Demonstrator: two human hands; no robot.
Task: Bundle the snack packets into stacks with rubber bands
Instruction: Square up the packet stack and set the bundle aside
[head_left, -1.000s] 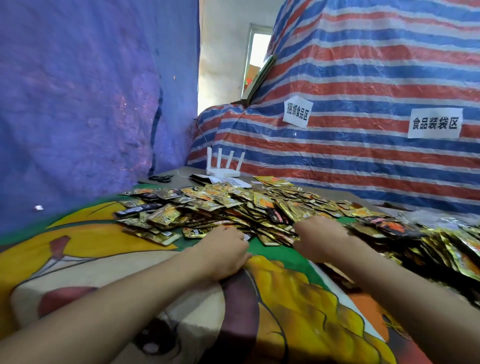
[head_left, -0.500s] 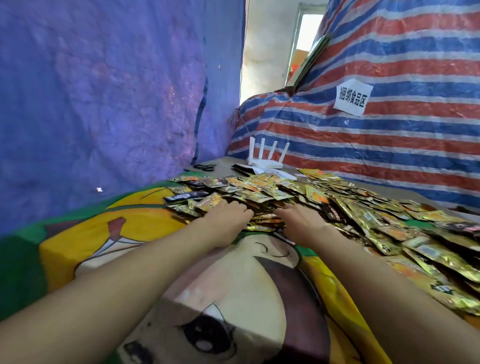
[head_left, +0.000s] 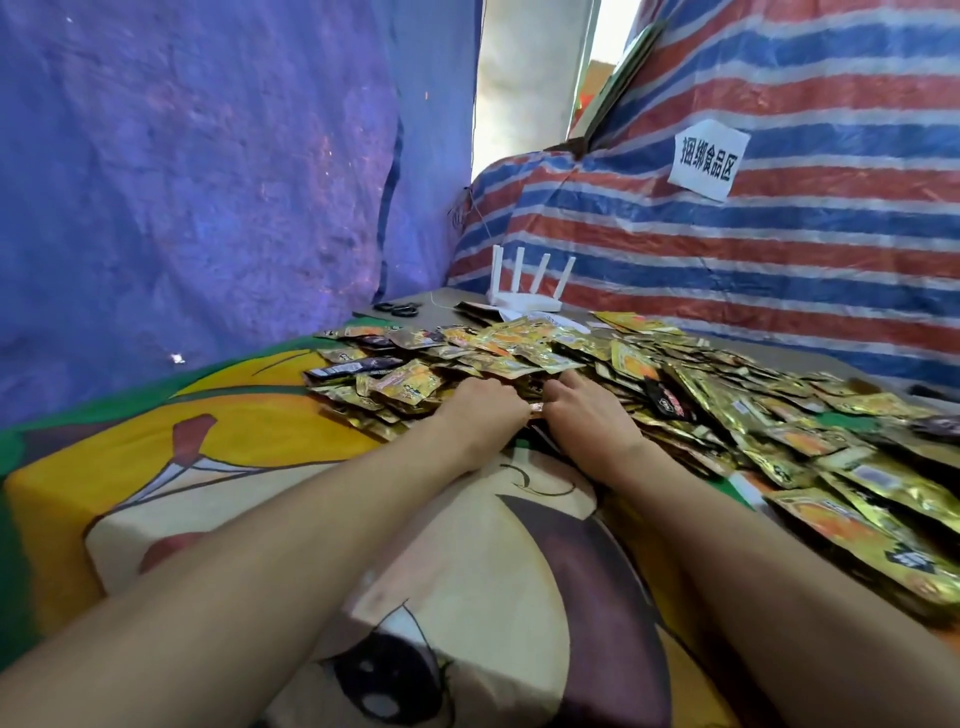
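Blue tarp (head_left: 208, 182) upper left, striped tarp (head_left: 779, 270) upper right, table (head_left: 260, 467) under cartoon-print cloth, snack packets (head_left: 727, 415) heaped loose from centre to right edge, left hand (head_left: 483, 410) and right hand (head_left: 582, 415) side by side at heap's near edge, each grip curled around packets, white router (head_left: 524, 299) and scissors (head_left: 397, 309) behind heap.

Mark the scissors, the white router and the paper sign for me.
scissors (head_left: 397, 309), head view, on the black handle loops.
white router (head_left: 524, 301), head view, on its flat base.
paper sign (head_left: 707, 158), head view, on the sheet's middle.
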